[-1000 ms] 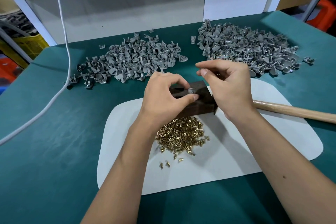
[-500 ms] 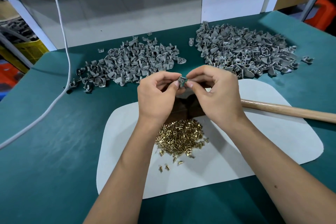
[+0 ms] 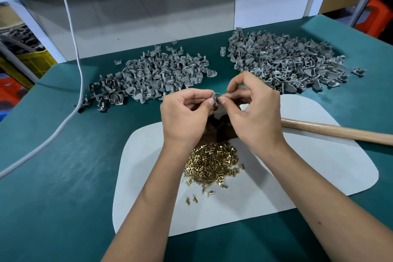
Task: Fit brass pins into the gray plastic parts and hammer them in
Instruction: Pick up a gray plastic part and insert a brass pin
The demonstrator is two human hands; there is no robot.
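- Left hand (image 3: 187, 115) pinches a gray part (image 3: 215, 100) above the white mat (image 3: 319, 168), as I see it.
- Right hand (image 3: 253, 110) pinches a brass pin (image 3: 222, 98) against that part (too small to tell how deep).
- Loose pins (image 3: 212, 164) lie heaped on the mat, nearer me than the hands.
- Two gray piles (image 3: 155, 74) (image 3: 287, 59) sit beyond the mat.
- I see a wooden handle (image 3: 336, 132) crossing the mat's right edge.

Two heaps of plastic parts (image 3: 157, 76) (image 3: 285, 59) behind mat (image 3: 308, 176), pins (image 3: 212, 161) on mat, hammer handle (image 3: 336, 132) across mat's right side, cable (image 3: 70, 49) left.
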